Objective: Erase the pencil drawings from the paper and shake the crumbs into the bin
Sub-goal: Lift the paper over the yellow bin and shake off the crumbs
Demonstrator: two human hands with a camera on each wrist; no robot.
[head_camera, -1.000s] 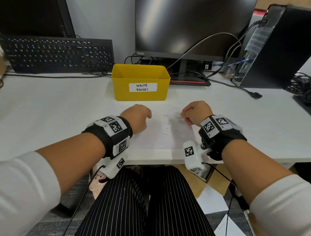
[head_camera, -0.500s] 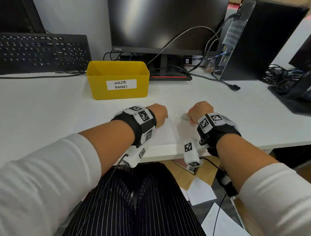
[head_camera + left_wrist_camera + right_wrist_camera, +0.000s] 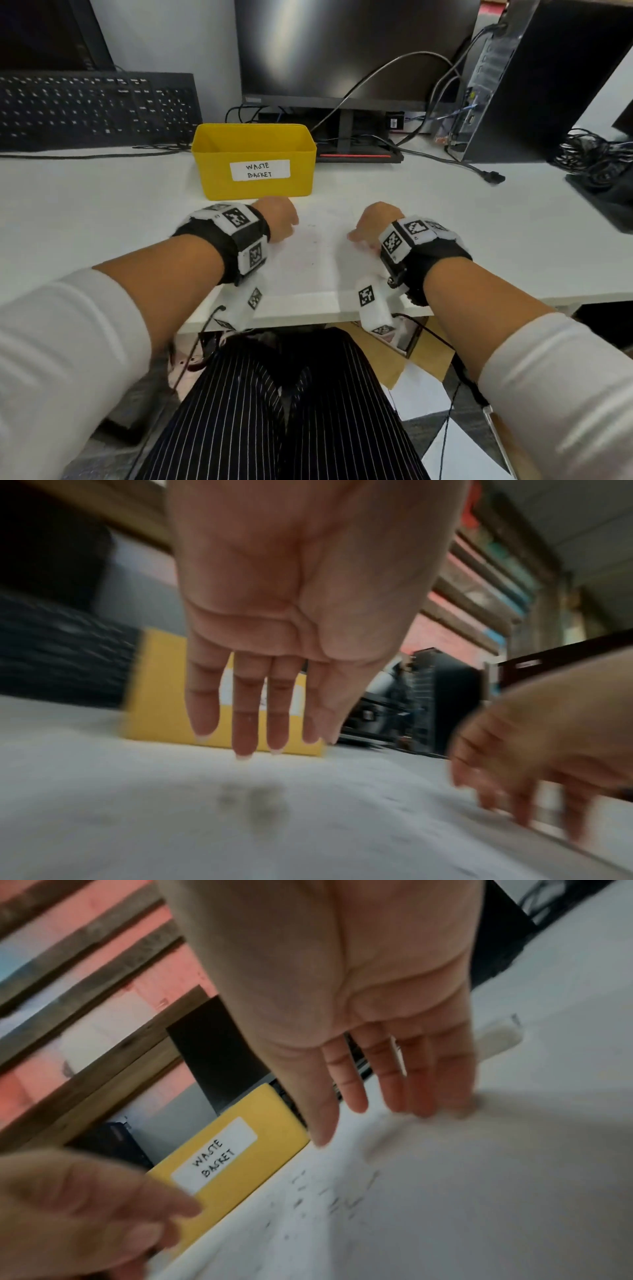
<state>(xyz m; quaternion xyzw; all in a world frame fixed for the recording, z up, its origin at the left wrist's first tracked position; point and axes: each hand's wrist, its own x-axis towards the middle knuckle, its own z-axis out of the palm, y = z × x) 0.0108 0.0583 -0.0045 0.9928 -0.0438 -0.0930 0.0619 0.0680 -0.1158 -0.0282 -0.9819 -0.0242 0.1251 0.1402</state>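
A white sheet of paper [image 3: 308, 263] lies at the desk's front edge, with dark eraser crumbs [image 3: 325, 1199] scattered over it. The yellow bin [image 3: 253, 157], labelled WASTE BASKET, stands just behind it. My left hand [image 3: 253, 737] hovers over the paper's left part with straight fingers and holds nothing. My right hand [image 3: 394, 1091] has its fingers extended, and their tips touch the paper's right edge, where the sheet bulges up. A small white oblong, probably the eraser [image 3: 498, 1039], lies on the desk beyond those fingers. Both wrist views are blurred.
A black keyboard [image 3: 92, 106] leans at the back left. A monitor [image 3: 352, 51] stands behind the bin, and a computer tower [image 3: 548, 78] with trailing cables [image 3: 455, 164] is at the right. Bare white desk [image 3: 85, 212] lies left of the paper.
The camera view has swung about. Both hands have drawn slightly apart toward the paper's sides, and the right hand has come to the sheet's right edge.
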